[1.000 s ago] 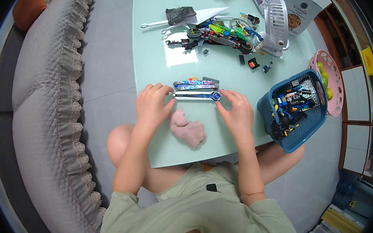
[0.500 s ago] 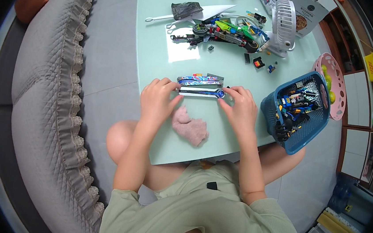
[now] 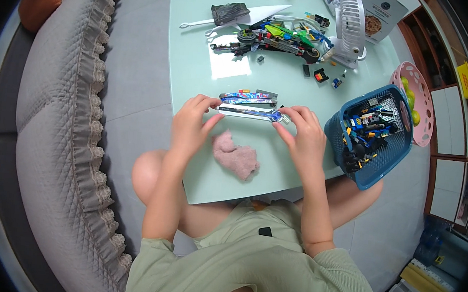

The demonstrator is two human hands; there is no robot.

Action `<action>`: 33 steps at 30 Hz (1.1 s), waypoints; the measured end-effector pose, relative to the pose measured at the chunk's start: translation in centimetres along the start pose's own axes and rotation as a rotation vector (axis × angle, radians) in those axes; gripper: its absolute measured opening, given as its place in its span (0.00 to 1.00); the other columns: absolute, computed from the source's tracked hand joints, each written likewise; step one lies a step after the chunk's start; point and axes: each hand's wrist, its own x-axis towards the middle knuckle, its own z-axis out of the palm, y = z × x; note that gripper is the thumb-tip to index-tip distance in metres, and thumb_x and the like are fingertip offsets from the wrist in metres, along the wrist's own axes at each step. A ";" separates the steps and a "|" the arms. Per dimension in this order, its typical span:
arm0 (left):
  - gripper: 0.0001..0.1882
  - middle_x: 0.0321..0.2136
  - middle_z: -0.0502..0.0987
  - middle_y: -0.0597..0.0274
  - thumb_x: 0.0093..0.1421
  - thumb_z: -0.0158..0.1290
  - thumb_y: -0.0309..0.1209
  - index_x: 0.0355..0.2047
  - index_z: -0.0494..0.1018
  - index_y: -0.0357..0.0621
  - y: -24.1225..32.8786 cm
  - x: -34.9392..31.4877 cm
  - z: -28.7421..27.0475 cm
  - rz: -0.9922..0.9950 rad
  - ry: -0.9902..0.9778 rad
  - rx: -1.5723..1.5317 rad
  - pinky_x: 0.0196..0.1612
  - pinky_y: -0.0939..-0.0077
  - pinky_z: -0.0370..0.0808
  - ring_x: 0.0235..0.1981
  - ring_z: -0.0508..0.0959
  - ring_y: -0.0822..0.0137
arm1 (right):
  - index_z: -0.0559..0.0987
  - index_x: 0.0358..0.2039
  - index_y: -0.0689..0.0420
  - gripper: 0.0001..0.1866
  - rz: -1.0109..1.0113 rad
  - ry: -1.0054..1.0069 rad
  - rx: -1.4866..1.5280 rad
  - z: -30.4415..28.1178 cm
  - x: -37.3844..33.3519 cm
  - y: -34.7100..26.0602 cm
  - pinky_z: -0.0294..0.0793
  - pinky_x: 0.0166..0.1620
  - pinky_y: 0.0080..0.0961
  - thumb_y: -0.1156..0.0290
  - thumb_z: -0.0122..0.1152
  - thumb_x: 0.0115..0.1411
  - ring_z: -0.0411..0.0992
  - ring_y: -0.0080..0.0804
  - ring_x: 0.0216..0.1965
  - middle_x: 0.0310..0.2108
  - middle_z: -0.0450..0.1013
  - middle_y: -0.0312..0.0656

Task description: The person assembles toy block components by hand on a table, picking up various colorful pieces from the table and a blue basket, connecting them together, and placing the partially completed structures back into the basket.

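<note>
A long narrow white piece (image 3: 246, 112) with black and blue markings and a round blue end lies crosswise between my hands, over the glass-topped table (image 3: 202, 190). My left hand (image 3: 191, 121) pinches its left end between thumb and fingers. At the round end, the thumb and fingers of my right hand (image 3: 307, 137) close on it. Just beyond it are several blue-and-white patterned strips (image 3: 247, 98) with a dark grey part at their right. A crumpled pink cloth (image 3: 236, 157) rests on the near side, between my forearms.
A blue basket (image 3: 379, 172) of loose building-block parts stands at right, beside a pink basket (image 3: 427, 110) of green fruit. Farther off are a block-built motorcycle (image 3: 279, 40), small loose blocks (image 3: 321, 75), a white fan (image 3: 351, 31) and a black pouch (image 3: 229, 14). A quilted sofa (image 3: 57, 130) runs along the left.
Both hands keep hold of the white piece, which has rolled slightly so more of its white near side shows. The whole view has shifted a little.
</note>
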 end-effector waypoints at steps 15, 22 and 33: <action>0.14 0.38 0.81 0.64 0.52 0.65 0.25 0.40 0.79 0.43 7.4 -1.7 -3.9 0.076 0.092 -0.087 0.38 0.72 0.72 0.36 0.77 0.64 | 0.82 0.40 0.54 0.16 0.016 0.109 0.165 -8.2 -2.8 -2.7 0.76 0.37 0.32 0.69 0.73 0.50 0.76 0.37 0.38 0.39 0.76 0.37; 0.15 0.45 0.80 0.62 0.51 0.65 0.25 0.41 0.80 0.44 13.4 0.2 -1.2 0.246 0.149 0.002 0.48 0.67 0.72 0.49 0.73 0.60 | 0.83 0.42 0.56 0.16 0.099 0.192 0.207 -12.7 -3.1 1.5 0.75 0.42 0.31 0.71 0.72 0.51 0.75 0.39 0.39 0.40 0.76 0.40; 0.13 0.47 0.77 0.66 0.48 0.69 0.32 0.35 0.82 0.48 19.6 2.9 6.5 0.255 0.071 -0.030 0.48 0.65 0.72 0.50 0.69 0.57 | 0.81 0.42 0.59 0.15 0.020 0.035 0.164 -19.4 -0.4 12.5 0.72 0.48 0.31 0.70 0.70 0.53 0.74 0.40 0.44 0.41 0.75 0.42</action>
